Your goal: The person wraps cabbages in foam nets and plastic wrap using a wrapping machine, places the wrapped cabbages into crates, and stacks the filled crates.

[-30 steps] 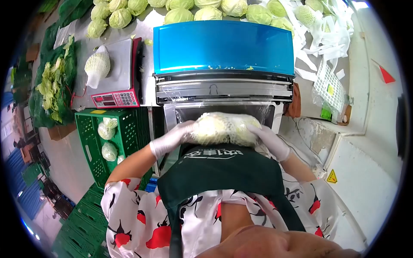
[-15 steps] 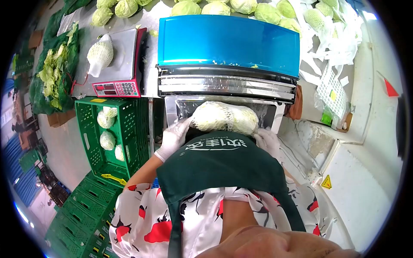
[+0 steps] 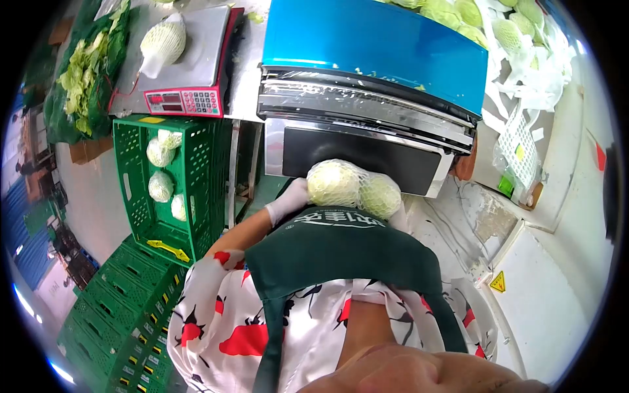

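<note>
Two pale green cabbages in white foam netting sit side by side against my dark green apron, in front of the blue-topped machine. At their left end is my left hand, in a white glove, its fingers partly hidden behind the left cabbage. My right hand, also gloved, presses against the right cabbage from below and to the right; most of its fingers are out of sight. Between them the hands support the pair, just off the near edge of the machine's dark plate.
The blue machine cover stands ahead. To the left are a scale with a netted cabbage on it, and a green crate holding several netted cabbages. More green crates are stacked below. Foam nets lie at right.
The cabbages have come off the plate toward my body, baring its dark surface. My hands moved with them. The camera view has also shifted, so the machine appears lower and farther right.
</note>
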### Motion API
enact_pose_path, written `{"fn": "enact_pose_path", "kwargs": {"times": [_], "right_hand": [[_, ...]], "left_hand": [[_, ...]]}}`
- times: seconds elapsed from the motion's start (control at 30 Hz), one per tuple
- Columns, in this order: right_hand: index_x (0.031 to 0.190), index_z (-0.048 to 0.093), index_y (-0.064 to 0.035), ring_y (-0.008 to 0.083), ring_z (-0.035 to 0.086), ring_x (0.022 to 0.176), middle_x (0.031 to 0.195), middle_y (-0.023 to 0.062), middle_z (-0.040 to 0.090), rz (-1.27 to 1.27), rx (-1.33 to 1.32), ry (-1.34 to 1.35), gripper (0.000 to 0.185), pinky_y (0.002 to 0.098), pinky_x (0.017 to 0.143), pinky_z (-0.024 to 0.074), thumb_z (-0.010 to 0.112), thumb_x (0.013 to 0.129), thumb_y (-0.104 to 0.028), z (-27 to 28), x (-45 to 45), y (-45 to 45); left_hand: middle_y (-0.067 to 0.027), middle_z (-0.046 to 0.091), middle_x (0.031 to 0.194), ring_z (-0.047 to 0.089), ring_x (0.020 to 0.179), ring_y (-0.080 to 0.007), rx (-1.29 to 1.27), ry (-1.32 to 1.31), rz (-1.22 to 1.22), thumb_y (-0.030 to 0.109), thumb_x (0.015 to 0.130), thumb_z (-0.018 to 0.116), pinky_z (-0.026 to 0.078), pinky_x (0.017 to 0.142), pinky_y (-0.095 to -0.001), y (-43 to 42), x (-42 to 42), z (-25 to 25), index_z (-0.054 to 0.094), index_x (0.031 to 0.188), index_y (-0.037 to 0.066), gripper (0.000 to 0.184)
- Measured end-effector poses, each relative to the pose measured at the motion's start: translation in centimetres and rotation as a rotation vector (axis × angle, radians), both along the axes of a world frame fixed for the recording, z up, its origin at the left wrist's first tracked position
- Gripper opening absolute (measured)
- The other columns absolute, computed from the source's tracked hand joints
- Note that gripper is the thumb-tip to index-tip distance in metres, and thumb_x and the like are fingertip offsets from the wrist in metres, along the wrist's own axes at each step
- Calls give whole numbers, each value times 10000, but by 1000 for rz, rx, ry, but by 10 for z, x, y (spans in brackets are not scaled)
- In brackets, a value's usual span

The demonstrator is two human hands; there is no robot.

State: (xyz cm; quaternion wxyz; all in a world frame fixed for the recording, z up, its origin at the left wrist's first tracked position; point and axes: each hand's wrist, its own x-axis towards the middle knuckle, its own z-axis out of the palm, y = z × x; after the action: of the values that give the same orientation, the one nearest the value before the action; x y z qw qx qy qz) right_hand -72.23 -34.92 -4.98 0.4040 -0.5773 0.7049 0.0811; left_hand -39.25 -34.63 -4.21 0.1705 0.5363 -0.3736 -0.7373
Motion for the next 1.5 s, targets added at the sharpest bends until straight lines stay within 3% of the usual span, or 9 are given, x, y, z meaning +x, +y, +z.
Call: {"fn": "enact_pose_path", "kwargs": {"times": [0.4,0.53,0.67,0.87,0.97,1.07,1.2,1.33,1.5], "right_hand": [[1182,532,-3,192,581,975,1056,76,572,-460,-18,-432,360,347,869,448,394,1053,-309,30,7,-78],[1254,512,5,198,581,1057,1155,94,577,-681,162,-839,419,351,934,446,351,1069,-334,101,28,-110],[1326,493,13,204,580,1139,1254,111,583,-605,404,-1189,481,356,999,445,309,1085,-359,151,95,-119],[1409,451,17,213,582,1210,1358,129,576,-230,655,-1427,547,364,1052,450,290,1089,-396,216,297,-123],[1423,413,12,230,613,1152,1333,145,575,-271,896,-1376,492,386,980,514,509,1054,-299,199,356,-111],[1489,372,13,239,508,1306,1440,149,497,495,694,-1031,602,359,1055,443,504,1047,-374,194,380,-97],[1365,517,43,195,583,1207,1297,141,609,432,564,-1099,542,313,1025,446,590,1005,-355,189,384,-101],[1311,549,35,205,639,1121,1245,134,630,149,752,-1192,370,309,960,500,465,1053,-217,161,357,-140],[1285,557,47,207,650,1092,1234,144,637,-69,547,-1120,357,310,931,517,448,1053,-200,162,331,-153]], "left_hand": [[5,550,834,492,787,-67,-347,794,505,203,960,617,429,689,-244,-117,6,162,604,951,0,204],[-160,494,1387,526,1236,-263,-534,1180,580,428,890,677,394,1065,-379,-95,16,194,278,1534,21,861],[-180,492,1451,478,1343,-295,-101,1163,528,354,1025,457,324,1170,-444,-44,54,184,447,1422,-45,563],[-132,434,1520,399,1408,-278,-406,1127,1473,587,1013,390,306,1183,-460,-6,130,189,368,1487,57,712],[-147,449,1500,410,1402,-286,-566,898,1678,597,1017,376,316,1178,-464,13,157,156,361,1481,31,732],[-146,535,1421,562,1254,-298,-531,449,1747,442,1027,476,444,1093,-435,34,203,138,427,1454,77,564],[-88,545,1426,550,1261,-268,-634,-895,838,315,1027,465,449,1091,-465,129,346,-43,486,1415,115,437],[-70,616,1353,600,1225,-252,-21,603,1644,421,1028,475,480,1070,-488,142,393,-46,536,1379,156,444],[-68,579,1372,570,1247,-247,-112,205,1653,355,907,700,507,992,-482,130,401,-118,501,1395,163,561]]}}
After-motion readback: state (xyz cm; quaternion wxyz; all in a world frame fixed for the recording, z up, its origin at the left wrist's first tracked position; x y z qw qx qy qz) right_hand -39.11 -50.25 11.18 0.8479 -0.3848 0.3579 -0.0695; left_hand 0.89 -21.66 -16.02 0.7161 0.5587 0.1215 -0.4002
